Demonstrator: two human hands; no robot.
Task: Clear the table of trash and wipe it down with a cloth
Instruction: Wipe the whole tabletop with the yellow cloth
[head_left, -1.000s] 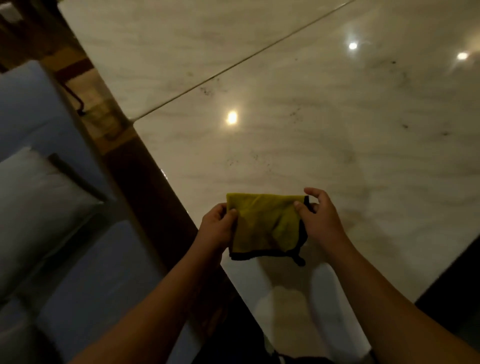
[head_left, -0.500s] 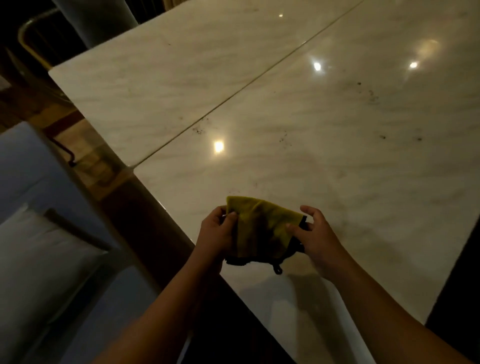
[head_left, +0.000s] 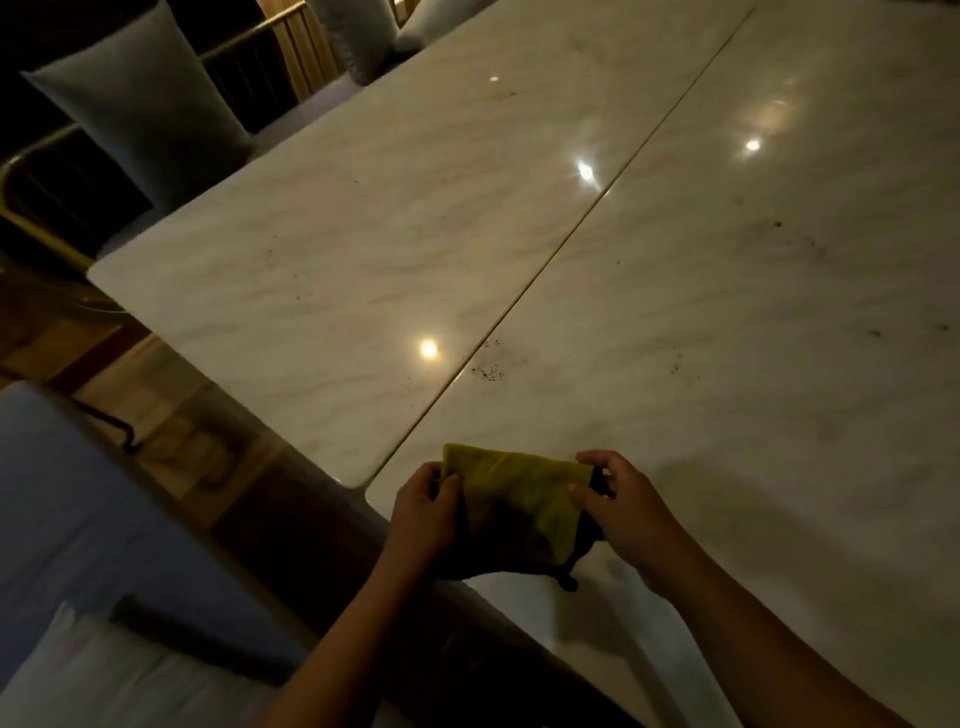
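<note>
Head view: the left hand (head_left: 423, 512) and right hand (head_left: 621, 512) each pinch an end of the yellow cloth (head_left: 524, 491), stretched crosswise just above the marble table (head_left: 727, 415) at its near edge. Dark crumbs (head_left: 488, 370) lie ahead, equally near both hands.

Yellow cloth (head_left: 524, 491) with black edging; white grey-veined marble table (head_left: 675, 322).

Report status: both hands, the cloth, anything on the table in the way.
Left hand and right hand both pinching the yellow cloth, folded, over the near table edge. Dark crumbs scattered by the seam. No larger trash visible.
</note>
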